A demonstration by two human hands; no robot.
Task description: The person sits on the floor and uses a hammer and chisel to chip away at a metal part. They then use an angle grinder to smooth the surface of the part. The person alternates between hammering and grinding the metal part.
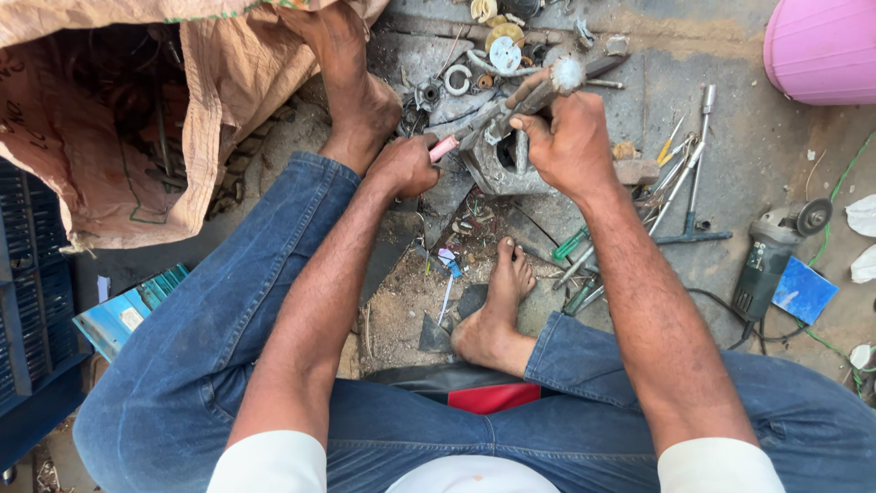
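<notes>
Hands meet over a grey metal housing (497, 164) on the ground, just beyond the person's bare foot (497, 306). The left hand (406, 166) is closed around the pink-tipped handle of a screwdriver-like tool (456, 141), whose shaft runs up and right toward the housing's top edge. The right hand (570, 141) is wrapped tight around the shaft of a hammer (547, 84), its worn head just above the knuckles and over the tool's far end. To do this well, the tool tip should, I judge, stay seated against the part while blows land square, the housing braced so it cannot skid. Right of that grip lie screwdrivers (575, 245), a long socket wrench (698, 155) and an angle grinder (776, 246); left of it stands an open sack (119, 137). Where the tip meets the housing is hidden behind the fingers, and the small parts (497, 46) beyond the hammer are too jumbled to name.
</notes>
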